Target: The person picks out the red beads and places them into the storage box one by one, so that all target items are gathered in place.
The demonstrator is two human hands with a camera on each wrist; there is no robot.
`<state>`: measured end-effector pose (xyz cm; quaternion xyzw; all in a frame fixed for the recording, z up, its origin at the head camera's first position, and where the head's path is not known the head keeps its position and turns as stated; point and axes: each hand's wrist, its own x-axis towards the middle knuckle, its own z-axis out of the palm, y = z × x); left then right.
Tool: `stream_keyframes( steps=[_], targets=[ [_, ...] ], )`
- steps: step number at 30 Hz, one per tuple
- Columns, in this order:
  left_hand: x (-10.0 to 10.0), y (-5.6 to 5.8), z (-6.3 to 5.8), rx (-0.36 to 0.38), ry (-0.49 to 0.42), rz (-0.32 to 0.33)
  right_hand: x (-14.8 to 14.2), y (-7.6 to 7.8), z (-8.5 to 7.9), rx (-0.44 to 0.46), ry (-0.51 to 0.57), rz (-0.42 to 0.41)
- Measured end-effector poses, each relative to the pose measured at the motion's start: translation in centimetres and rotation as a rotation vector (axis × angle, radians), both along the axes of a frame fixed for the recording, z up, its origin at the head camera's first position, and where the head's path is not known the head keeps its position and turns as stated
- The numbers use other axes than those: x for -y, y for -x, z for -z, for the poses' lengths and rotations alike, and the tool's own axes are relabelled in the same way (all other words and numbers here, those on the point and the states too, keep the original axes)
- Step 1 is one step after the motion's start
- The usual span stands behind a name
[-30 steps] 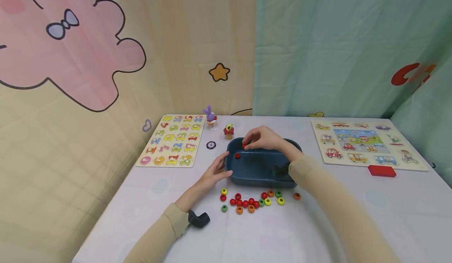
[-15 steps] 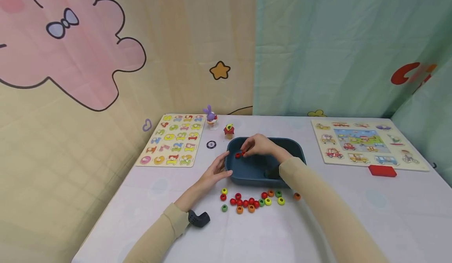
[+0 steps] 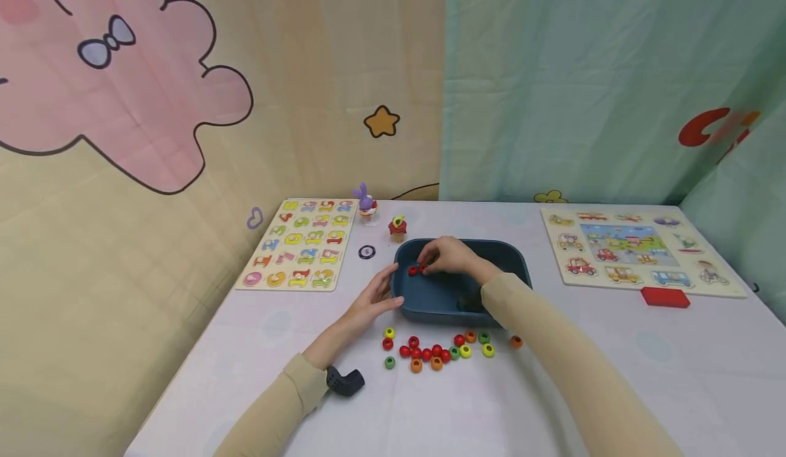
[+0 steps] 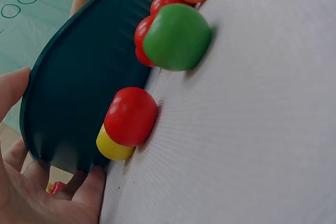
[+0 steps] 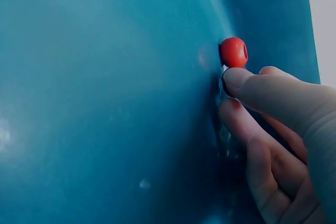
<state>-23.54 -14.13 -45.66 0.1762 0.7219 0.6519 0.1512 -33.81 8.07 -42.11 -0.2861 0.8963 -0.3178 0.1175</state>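
Observation:
A dark blue rectangular bin (image 3: 430,300) stands mid-table. At its left end, my left hand (image 3: 373,298) holds it, thumb and fingers spread around the corner; the left wrist view shows the fingertips against the bin's wall (image 4: 79,77). Inside the bin, my right hand (image 3: 451,256) pinches a red bead (image 3: 423,268) low by the far-left part. A second red bead (image 3: 413,271) lies right beside it on the bin floor. In the right wrist view that loose bead (image 5: 233,52) shows its hole, while my thumb mostly hides the pinched one.
Several red, orange, green and yellow beads (image 3: 426,355) lie in front of the bin. Behind it stand a cupcake-like toy (image 3: 398,228) and a purple rabbit figure (image 3: 366,204). A number puzzle (image 3: 297,245) lies left, a vehicle puzzle (image 3: 635,249) and red block (image 3: 665,297) right.
My right hand has come down from the bin's far rim to its floor, bringing the pinched red bead beside the other. The left hand stays on the bin.

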Motion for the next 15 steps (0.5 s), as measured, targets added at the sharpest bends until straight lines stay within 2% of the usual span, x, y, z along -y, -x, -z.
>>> stream_keyframes(
  steps=[15],
  targets=[
    [0.03,0.07,-0.04,0.014,0.0,-0.003,0.14,0.12,-0.15,0.035,0.0,0.013]
  ],
)
